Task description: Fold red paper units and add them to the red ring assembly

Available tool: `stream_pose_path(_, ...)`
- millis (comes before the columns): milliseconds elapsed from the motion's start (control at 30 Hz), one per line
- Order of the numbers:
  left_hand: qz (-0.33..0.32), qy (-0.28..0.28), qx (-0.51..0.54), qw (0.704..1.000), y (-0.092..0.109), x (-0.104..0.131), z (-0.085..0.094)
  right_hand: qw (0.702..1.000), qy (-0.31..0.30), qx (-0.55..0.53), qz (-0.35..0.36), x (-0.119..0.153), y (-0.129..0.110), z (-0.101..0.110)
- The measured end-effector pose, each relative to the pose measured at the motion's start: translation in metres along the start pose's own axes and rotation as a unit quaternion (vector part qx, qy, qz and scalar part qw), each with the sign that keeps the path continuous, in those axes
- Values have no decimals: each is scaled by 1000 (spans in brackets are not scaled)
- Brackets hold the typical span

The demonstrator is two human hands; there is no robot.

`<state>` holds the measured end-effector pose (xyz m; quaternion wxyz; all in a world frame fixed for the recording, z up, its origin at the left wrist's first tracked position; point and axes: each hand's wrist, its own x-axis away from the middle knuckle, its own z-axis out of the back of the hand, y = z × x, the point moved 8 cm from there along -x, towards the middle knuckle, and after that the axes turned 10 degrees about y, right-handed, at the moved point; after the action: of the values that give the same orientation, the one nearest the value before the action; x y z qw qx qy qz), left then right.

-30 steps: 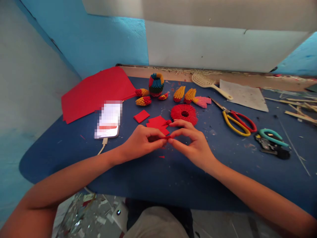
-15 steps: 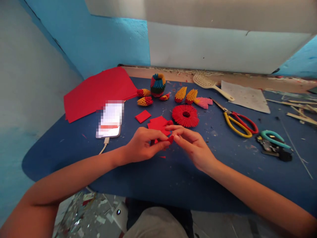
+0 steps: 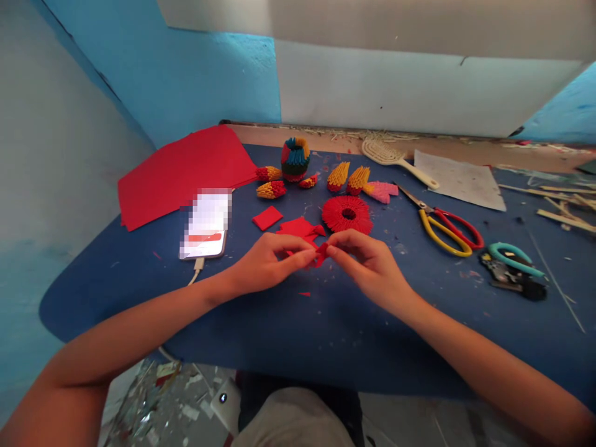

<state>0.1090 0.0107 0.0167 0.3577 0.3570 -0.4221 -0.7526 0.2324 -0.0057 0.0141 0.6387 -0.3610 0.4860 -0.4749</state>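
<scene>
Between my two hands is a small folded piece of red paper [image 3: 321,252]. My left hand [image 3: 279,261] pinches its left side between thumb and fingers. My right hand [image 3: 365,261] pinches the right side, fingertips almost meeting the left ones. Just behind my fingers lie loose red paper pieces [image 3: 298,228], partly covered by my left hand. A small red paper rectangle [image 3: 267,218] rests to their left. Behind my right hand sits a ring of folded red paper [image 3: 347,215] with a round hole in its middle.
A blue table [image 3: 279,335] carries large red sheets [image 3: 186,174], a charging phone [image 3: 205,223] and a multicoloured folded-paper pot [image 3: 295,160]. Yellow-and-red paper clusters [image 3: 338,177] stand nearby. Rightward lie a hairbrush [image 3: 384,151], scissors [image 3: 444,231] and a teal-handled tool [image 3: 516,259].
My fingers have shifted on the red paper, and my right fingers have drawn in to a pinch. The paper now looks more opened out. The view has moved slightly.
</scene>
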Motion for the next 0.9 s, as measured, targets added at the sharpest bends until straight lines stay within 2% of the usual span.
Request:
stream_pose_path(67, 65, -19, 39, 997, -9, -1, -3, 1000, -28, 4, -11, -1, 1, -1)
stream_pose_path(167, 118, -49, 82, 988, -14, -1, -8, 998, -57, 13, -5, -1, -2, -2)
stream_pose_path(300, 137, -53, 102, 984, -17, -1, -8, 994, -91, 64, 19, 2, -7, -7)
stream_pose_path(400, 144, -68, 106, 981, -19, 0, -10, 991, -96, 85, 31, 4, -9, -8)
stream_pose_path(533, 95, -65, 44, 992, -15, 0, -8, 990, -98, 95, 32, 4, -9, -10)
stream_pose_path(700, 0, 6, -35, 999, 2, 1, 0, 994, -84, 70, 3, 6, -6, -11)
stream_pose_path(800, -23, 64, -56, 996, 8, 1, 7, 997, -60, 52, -2, 6, -4, -11)
stream_pose_path(900, -42, 78, -81, 993, 10, 1, 8, 999, -27, 35, -15, 6, 1, -11)
